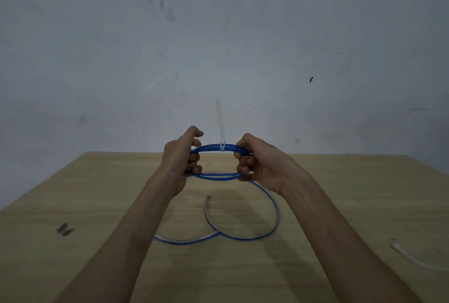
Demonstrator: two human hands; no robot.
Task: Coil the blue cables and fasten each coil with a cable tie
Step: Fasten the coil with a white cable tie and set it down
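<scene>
— Where does the view look from?
— One wide-angle camera on the person's head, over the near edge of the counter. It faces forward and down, toward the far edge and the wall.
— How near?
— Close. The left hand and right hand sit mid-frame.

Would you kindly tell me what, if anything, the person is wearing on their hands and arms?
Nothing that this view shows. The left hand and right hand have no gloves, rings or tape. The left forearm and right forearm are uncovered down to the picture's bottom edge, with no sleeves, watch or bracelet. The light is dim, so a very thin ring could escape notice.
</scene>
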